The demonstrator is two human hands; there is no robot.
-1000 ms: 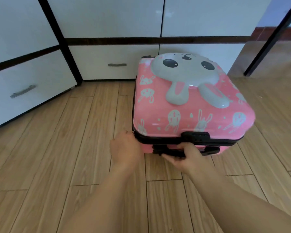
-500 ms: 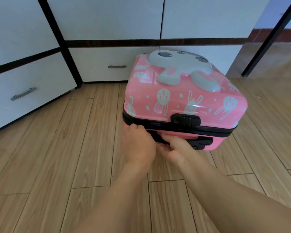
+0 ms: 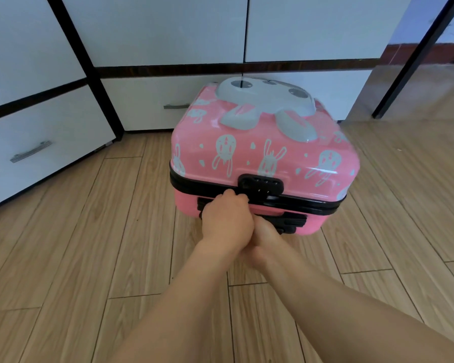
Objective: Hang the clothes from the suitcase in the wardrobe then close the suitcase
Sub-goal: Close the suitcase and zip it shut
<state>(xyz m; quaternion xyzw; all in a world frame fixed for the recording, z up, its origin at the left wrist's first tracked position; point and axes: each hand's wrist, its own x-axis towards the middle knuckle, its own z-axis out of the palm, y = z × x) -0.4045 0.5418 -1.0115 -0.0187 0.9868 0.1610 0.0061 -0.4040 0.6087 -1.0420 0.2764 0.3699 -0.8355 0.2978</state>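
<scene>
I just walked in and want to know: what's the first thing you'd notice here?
The bright pink suitcase lying shut on the wooden floor, with a big grey bunny face on its lid. At its near edge both hands work close together: the left hand with curled fingers at the black zipper band beside the combination lock, the right hand tucked against it by the black handle. White wardrobe drawers stand behind.

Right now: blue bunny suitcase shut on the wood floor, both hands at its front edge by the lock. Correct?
Not quite. The suitcase is pink, not blue, as the head view shows. It is shut on the wood floor, left hand and right hand by the lock.
</scene>
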